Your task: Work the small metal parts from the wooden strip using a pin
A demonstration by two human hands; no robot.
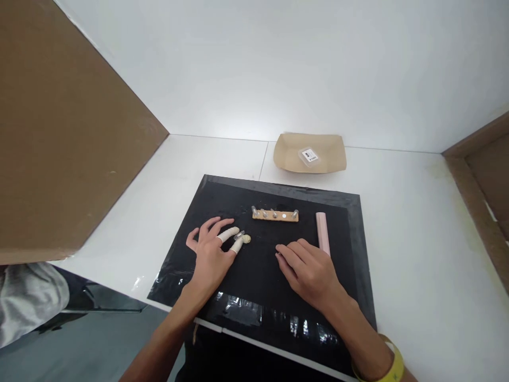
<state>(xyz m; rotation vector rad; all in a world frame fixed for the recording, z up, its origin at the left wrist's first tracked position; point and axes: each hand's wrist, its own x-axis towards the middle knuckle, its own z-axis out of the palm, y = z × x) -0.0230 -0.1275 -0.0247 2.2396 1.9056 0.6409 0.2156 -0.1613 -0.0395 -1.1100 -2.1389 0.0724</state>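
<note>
My left hand [212, 249] rests on a black mat [222, 201], with white finger cots on its thumb and index finger. Between those two fingertips it pinches a small metal screw [239, 234] beside a pale round bit [247, 239]. My right hand [308, 270] lies flat on the mat, fingers together and pointing left, holding nothing that I can see. Just beyond both hands lies a small wooden strip [275, 215] with several metal screws standing in it. A pink bar [323, 232] lies on the mat right of my right hand.
A tan paper tray [290, 154] holding a small clear labelled bag [309, 156] sits on the white table behind the mat. Brown cardboard walls stand at the left [59, 132] and right [485, 175]. A yellow band is on my right wrist [393, 363].
</note>
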